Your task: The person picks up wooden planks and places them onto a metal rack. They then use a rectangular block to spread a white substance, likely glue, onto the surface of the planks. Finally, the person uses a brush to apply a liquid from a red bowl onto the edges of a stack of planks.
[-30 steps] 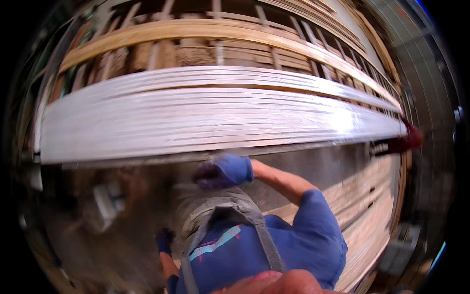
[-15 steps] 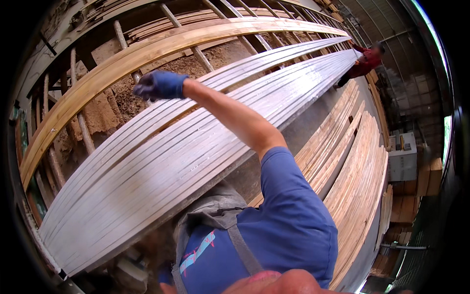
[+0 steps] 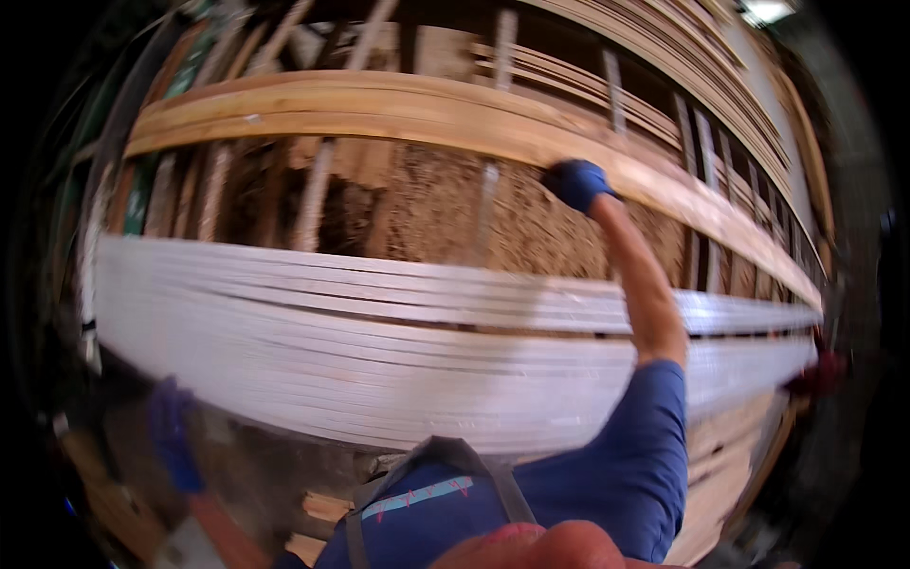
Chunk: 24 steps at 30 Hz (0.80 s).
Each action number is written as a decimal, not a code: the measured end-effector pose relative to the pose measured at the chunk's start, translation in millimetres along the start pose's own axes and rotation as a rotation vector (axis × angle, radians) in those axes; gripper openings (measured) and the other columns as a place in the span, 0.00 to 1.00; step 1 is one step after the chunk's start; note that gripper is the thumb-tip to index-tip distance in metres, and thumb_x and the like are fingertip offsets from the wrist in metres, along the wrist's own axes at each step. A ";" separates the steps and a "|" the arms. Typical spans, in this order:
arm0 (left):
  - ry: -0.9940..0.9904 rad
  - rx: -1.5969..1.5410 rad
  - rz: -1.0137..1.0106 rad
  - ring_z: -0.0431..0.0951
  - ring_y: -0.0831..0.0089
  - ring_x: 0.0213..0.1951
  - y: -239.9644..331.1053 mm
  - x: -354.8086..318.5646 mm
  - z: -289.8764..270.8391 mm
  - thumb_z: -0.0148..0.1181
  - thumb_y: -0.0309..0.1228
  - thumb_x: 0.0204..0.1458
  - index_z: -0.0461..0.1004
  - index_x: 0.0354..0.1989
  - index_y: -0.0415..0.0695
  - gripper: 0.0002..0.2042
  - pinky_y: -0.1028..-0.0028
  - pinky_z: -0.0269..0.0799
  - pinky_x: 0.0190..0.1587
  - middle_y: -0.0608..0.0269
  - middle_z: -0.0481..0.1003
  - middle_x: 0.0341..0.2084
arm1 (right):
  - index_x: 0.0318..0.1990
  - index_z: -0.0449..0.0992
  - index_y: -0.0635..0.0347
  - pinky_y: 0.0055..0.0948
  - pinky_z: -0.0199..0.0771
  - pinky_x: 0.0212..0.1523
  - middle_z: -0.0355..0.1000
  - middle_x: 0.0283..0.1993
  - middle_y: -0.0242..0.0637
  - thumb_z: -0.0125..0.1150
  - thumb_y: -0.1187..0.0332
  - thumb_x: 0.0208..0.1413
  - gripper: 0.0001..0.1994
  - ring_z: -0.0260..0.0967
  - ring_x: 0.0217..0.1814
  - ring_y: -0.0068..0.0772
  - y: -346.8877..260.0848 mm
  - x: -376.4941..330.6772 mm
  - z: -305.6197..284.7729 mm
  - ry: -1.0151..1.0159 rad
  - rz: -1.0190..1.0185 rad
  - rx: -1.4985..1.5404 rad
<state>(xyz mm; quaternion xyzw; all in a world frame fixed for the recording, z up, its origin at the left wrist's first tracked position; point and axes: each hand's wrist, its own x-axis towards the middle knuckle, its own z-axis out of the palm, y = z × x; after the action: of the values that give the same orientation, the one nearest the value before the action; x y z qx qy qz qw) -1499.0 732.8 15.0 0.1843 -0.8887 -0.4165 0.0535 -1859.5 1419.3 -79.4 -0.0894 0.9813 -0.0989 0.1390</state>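
Note:
My right hand (image 3: pixel 576 183), in a blue glove with a dark palm side, reaches out over the rack. Its fingers are curled in and blurred, with nothing seen in them. It overlaps the lower edge of the yellowish wooden boards (image 3: pixel 379 109); whether it touches them I cannot tell. Closer to me lie several long white-coated boards (image 3: pixel 332 356) side by side, with a gap between two groups. My left hand (image 3: pixel 172 436), in a blue glove, is at the lower left, just off their near edge. Its fingers look stretched out, though smeared, and it holds nothing visible.
Metal crossbars (image 3: pixel 318 194) run under the boards, with wood shavings (image 3: pixel 427 204) below. More thin boards (image 3: pixel 664 47) are stacked beyond. A person in red (image 3: pixel 817 373) stands at the far right end, near bare planks (image 3: pixel 725 446). Wood pieces (image 3: pixel 327 505) lie by my body.
My view has turned, so the boards now run across it. My right arm now stretches farther out toward the wooden boards. My left glove has come into view at the lower left.

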 end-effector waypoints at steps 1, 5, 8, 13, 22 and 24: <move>0.069 -0.003 -0.028 0.76 0.71 0.42 28.2 1.5 15.9 0.51 0.29 0.59 0.69 0.52 0.37 0.14 0.73 0.74 0.44 0.59 0.73 0.46 | 0.39 0.81 0.51 0.33 0.73 0.39 0.78 0.34 0.41 0.55 0.53 0.54 0.15 0.75 0.36 0.41 -5.4 11.2 -11.2 -0.138 0.089 0.060; 0.054 -0.180 -0.130 0.77 0.70 0.41 100.2 46.2 59.7 0.58 0.21 0.52 0.73 0.47 0.38 0.13 0.75 0.74 0.45 0.56 0.76 0.41 | 0.41 0.80 0.47 0.38 0.72 0.41 0.77 0.37 0.41 0.54 0.55 0.55 0.13 0.74 0.41 0.46 41.8 56.2 7.7 0.150 -0.089 -0.086; -0.016 0.288 0.419 0.77 0.66 0.43 131.6 45.3 68.1 0.63 0.25 0.47 0.71 0.48 0.39 0.18 0.68 0.73 0.47 0.55 0.76 0.45 | 0.40 0.80 0.52 0.39 0.73 0.40 0.77 0.36 0.44 0.52 0.55 0.57 0.14 0.75 0.40 0.46 10.0 87.5 1.1 0.068 0.011 0.017; 0.017 0.560 0.587 0.74 0.59 0.44 123.2 50.8 96.6 0.65 0.42 0.45 0.69 0.53 0.44 0.27 0.60 0.65 0.53 0.56 0.75 0.42 | 0.50 0.73 0.61 0.31 0.79 0.24 0.77 0.36 0.48 0.48 0.52 0.62 0.22 0.78 0.31 0.36 -52.3 22.0 24.5 -0.867 0.255 0.612; -0.058 0.727 0.515 0.68 0.63 0.53 114.3 45.9 125.3 0.59 0.55 0.45 0.64 0.60 0.46 0.36 0.60 0.53 0.63 0.60 0.70 0.52 | 0.47 0.75 0.58 0.40 0.75 0.40 0.77 0.39 0.44 0.50 0.50 0.59 0.21 0.76 0.42 0.41 18.6 -56.2 106.9 -0.986 0.400 0.506; -0.043 0.718 0.514 0.68 0.66 0.53 115.2 46.7 125.8 0.60 0.55 0.44 0.64 0.59 0.45 0.36 0.61 0.56 0.63 0.63 0.69 0.53 | 0.47 0.75 0.58 0.39 0.75 0.41 0.77 0.39 0.44 0.50 0.51 0.59 0.20 0.76 0.42 0.42 19.0 -50.1 101.3 -0.929 0.385 0.500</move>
<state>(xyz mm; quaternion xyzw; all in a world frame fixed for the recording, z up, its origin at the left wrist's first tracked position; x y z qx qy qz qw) -1606.1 873.5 18.3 -0.0446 -0.9949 -0.0582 0.0693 -1785.6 1430.6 -166.2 0.0929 0.7623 -0.2517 0.5890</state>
